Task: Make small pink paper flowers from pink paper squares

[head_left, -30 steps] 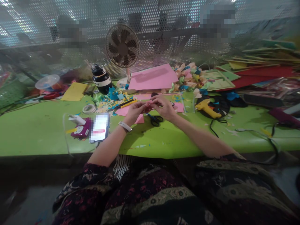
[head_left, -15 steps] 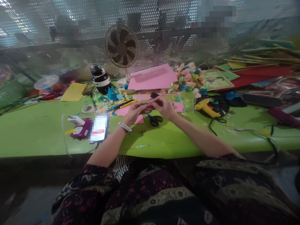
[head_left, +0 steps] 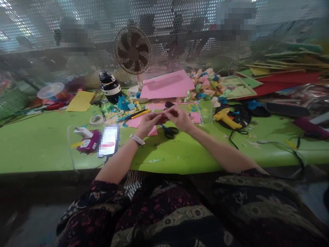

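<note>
My left hand (head_left: pixel 148 122), with a white band on its wrist, is closed, its thumb and fingers pinching a small pink paper piece (head_left: pixel 165 112). From the other side my right hand (head_left: pixel 180 118) pinches the same piece between thumb and fingertips, so most of it is hidden. Both hands meet above the table, over cut pink paper (head_left: pixel 153 130). Dark-handled scissors (head_left: pixel 170 132) lie just below the fingers. Left of the hands are a yellow pencil-like stick (head_left: pixel 141 114) and many coloured paper scraps (head_left: pixel 119 116).
A lit phone (head_left: pixel 109 140) and a purple plug block (head_left: pixel 89 143) stand left of my forearm. A yellow glue gun (head_left: pixel 227 118) rests on a black round plate at right. Behind are a fan (head_left: pixel 133 50), a black bottle (head_left: pixel 110 87), a pink sheet (head_left: pixel 167 84) and heaped paper shapes (head_left: pixel 205 82).
My fingers shift slightly around the pink paper piece, the right fingertips rising a little at first. Both hands stay together in the same place; the view moves slightly.
</note>
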A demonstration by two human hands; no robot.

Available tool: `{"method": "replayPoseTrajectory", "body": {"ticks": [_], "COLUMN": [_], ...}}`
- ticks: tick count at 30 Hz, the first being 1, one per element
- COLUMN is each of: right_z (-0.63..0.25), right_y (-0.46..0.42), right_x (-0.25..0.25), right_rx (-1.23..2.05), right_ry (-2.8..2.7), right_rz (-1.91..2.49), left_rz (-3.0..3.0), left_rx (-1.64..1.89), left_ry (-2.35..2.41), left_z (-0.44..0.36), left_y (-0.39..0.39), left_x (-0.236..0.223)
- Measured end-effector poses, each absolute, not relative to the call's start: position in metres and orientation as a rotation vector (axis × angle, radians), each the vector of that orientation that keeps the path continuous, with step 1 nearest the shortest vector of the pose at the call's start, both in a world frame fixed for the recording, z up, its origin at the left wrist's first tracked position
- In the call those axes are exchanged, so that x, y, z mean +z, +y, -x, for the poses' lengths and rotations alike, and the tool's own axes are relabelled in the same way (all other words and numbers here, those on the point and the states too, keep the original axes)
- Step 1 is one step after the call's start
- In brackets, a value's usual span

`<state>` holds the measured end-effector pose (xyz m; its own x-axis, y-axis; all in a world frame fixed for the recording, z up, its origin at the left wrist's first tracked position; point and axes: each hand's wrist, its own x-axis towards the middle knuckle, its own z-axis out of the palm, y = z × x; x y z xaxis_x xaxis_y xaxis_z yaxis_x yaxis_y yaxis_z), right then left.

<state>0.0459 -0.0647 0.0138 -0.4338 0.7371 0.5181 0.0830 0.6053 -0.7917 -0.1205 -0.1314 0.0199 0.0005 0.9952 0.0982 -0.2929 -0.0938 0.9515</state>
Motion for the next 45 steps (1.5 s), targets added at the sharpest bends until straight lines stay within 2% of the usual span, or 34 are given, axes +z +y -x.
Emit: {"method": "replayPoseTrajectory", "body": {"ticks": [6, 13, 22, 36, 45], "right_z": [-0.051, -0.051, -0.049, -0.050, -0.068], "right_y": [-0.064, -0.071, -0.071, -0.069, -0.063], "right_x": [0.022, 0.030, 0.025, 0.027, 0.041], "right_rx": [1.004, 0.728, 0.842, 0.918, 0.523], "right_ry": [-1.904, -2.060, -1.980, -2.035, -2.791], "right_rz": [0.750, 0.676, 0.703, 0.675, 0.967], "left_rz": [-1.089, -1.127, -1.213, -1.197, -0.937], "left_rx": [1.337, 1.253, 1.173, 1.281, 1.624], "left_ry": [0.951, 0.974, 1.011, 1.070, 1.172], "left_z": [0.119, 0.123, 0.123, 0.127, 0.136], "left_y": [-0.132, -0.129, -0.133, -0.130, -0.120], "left_x": [0.020, 0.015, 0.021, 0.023, 0.017]}}
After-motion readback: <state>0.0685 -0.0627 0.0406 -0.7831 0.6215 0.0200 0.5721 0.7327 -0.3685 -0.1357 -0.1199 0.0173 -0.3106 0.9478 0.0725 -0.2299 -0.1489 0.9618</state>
